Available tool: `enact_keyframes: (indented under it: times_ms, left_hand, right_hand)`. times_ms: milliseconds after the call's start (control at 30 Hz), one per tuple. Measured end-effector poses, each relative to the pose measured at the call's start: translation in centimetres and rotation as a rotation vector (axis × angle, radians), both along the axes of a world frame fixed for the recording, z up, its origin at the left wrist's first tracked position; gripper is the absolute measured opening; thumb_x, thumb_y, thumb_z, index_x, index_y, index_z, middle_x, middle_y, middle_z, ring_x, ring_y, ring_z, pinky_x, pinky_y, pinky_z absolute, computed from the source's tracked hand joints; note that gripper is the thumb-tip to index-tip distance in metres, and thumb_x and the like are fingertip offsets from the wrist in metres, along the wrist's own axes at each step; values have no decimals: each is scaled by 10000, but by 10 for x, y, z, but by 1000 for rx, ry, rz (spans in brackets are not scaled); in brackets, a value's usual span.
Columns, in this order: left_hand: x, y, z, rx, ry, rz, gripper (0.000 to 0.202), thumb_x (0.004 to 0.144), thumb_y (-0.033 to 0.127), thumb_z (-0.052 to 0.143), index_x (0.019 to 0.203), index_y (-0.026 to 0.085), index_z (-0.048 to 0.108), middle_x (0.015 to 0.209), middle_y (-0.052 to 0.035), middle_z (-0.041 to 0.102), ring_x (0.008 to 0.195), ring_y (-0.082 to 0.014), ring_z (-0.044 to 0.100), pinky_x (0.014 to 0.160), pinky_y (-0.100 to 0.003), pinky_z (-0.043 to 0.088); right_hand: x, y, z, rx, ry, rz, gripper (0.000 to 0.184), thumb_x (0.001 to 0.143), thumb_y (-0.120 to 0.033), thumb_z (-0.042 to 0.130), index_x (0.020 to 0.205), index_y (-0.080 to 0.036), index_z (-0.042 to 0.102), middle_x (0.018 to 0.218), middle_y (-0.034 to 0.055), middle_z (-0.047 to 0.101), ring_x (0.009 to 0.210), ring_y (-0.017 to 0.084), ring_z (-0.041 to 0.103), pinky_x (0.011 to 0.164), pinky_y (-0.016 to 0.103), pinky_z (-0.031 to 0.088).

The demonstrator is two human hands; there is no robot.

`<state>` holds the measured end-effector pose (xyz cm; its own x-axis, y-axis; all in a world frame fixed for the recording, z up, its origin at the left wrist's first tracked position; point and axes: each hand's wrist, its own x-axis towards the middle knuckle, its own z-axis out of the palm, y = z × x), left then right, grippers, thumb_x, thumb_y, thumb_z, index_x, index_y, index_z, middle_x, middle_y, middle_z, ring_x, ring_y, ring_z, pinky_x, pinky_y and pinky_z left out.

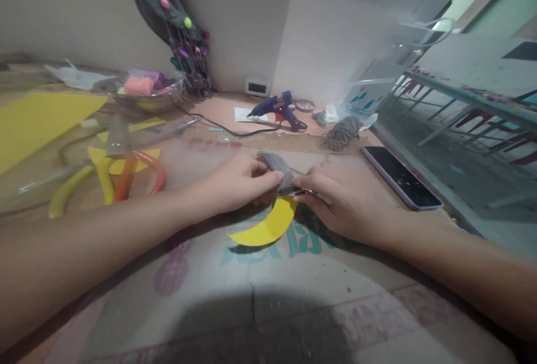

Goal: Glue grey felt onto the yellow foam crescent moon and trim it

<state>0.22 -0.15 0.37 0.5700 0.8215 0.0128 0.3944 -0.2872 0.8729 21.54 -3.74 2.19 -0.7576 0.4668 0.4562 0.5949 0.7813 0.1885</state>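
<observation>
My left hand [239, 182] pinches a grey felt-like strip [276, 165] between thumb and fingers. My right hand [342, 199] is closed beside it, gripping a small dark metal tool [293, 189], likely scissors, whose tip meets the grey strip. A yellow crescent-shaped cutout [266, 228] lies on the cardboard sheet [260, 286] just below both hands, its upper end under my fingers.
A blue glue gun [279, 109] with its black cord stands at the back. A dark phone [400, 176] lies at the right edge. Orange and yellow scissors [121, 176], yellow paper [37, 123], a bowl [145, 93] and a grey yarn bundle [342, 132] are around.
</observation>
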Motion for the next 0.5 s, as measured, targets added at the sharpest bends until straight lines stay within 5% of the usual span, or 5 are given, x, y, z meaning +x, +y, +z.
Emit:
enact_keyframes:
  times_ms: [500]
  left_hand:
    - [-2,1,-4,1,62,17,438,865,472,491,570,163,587,521,-8,601,454,-104,504,437,-222,350]
  right_hand:
    - [1,0,-3,39,-102,1,212,939,-183,467,837,-142,648,684,35,590,622,150,442,579,309,244]
